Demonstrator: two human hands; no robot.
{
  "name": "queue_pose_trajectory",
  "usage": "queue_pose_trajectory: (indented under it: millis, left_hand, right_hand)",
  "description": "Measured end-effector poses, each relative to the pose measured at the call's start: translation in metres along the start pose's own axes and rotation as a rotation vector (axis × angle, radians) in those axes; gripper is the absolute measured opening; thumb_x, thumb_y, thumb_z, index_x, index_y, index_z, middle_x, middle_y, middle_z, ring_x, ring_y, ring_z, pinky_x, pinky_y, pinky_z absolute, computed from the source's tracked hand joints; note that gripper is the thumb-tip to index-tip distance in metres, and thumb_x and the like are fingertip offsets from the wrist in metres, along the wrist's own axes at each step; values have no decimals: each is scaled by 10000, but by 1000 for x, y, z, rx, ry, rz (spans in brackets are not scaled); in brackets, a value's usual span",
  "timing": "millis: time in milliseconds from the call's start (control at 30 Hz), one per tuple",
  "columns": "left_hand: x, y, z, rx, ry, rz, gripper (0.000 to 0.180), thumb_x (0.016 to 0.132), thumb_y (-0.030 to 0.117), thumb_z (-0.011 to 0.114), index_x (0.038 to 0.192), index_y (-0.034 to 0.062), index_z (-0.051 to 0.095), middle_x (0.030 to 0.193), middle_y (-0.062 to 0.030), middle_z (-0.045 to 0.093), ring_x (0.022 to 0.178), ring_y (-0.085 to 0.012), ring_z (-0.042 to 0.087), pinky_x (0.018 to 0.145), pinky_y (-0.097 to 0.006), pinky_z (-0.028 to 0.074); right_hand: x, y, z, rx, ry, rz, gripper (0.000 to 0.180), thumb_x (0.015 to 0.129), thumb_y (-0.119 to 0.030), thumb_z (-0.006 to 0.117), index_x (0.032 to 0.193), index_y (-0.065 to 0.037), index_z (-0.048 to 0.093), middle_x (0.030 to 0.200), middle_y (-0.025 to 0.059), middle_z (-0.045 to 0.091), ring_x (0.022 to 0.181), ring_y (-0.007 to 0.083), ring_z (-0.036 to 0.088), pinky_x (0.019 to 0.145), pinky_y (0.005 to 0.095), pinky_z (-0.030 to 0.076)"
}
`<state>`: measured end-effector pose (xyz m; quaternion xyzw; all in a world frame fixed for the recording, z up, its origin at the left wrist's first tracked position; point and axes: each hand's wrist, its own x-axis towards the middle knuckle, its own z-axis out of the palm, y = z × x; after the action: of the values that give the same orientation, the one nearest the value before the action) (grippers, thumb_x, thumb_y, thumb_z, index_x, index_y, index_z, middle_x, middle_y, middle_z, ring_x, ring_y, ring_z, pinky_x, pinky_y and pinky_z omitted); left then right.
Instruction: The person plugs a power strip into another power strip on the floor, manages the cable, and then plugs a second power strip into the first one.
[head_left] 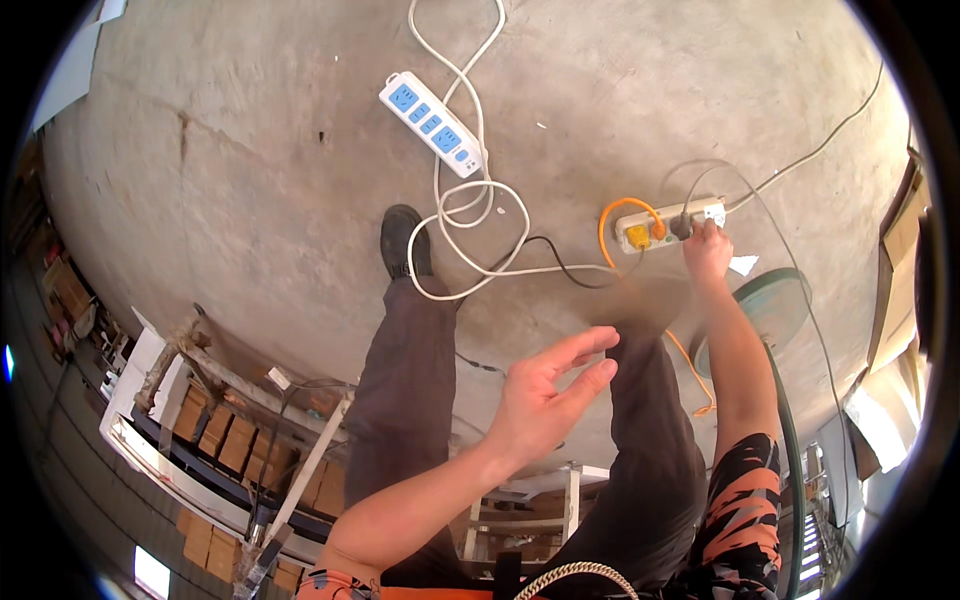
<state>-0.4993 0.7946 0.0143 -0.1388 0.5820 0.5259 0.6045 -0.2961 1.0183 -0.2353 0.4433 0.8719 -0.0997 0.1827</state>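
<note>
My right hand point(708, 252) reaches to the right end of a beige power strip point(665, 217) on the floor. Its fingers are drawn together against a small white piece there, and what they grip is hidden. Beside them, a dark plug point(681, 226) sits in the strip, with an orange plug point(658, 229) and a yellow plug point(637, 237) farther left. My left hand point(545, 395) hovers over the floor between my legs, thumb and fingers apart, holding nothing. Ahead and to the left lies a white power strip point(431, 125) with blue sockets, no plugs in it.
A looped white cable point(525, 235) spreads across the concrete floor, with a black cable point(560, 268) crossing it. An orange cord point(690, 365) runs by my right leg. A round greenish base point(775, 300) stands beside my right forearm. Shelving with cardboard boxes point(235, 445) is at the lower left.
</note>
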Motion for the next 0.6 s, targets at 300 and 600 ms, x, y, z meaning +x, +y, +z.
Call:
queue_pose_trajectory:
  millis: [300,600]
  left_hand:
    - [3,-4,6,58,-11,13,295,867,47,588,1156,-3,560,1114,-86,601,1066,-148,541,923,-295,424]
    - [1,-8,1,16,6,-14,305,871,70,593,1166,3,553,1106,-77,601,1037,-132,549,905,-272,427]
  right_hand:
    - [6,-8,-8,-72,-113,93,196,765,-241,577,754,-50,616,775,195,641,709,387,621,648,472,497]
    - [-4,1,4,-53,57,-13,153,736,-193,618,701,-58,554,718,164,631,625,380,612,550,485,484]
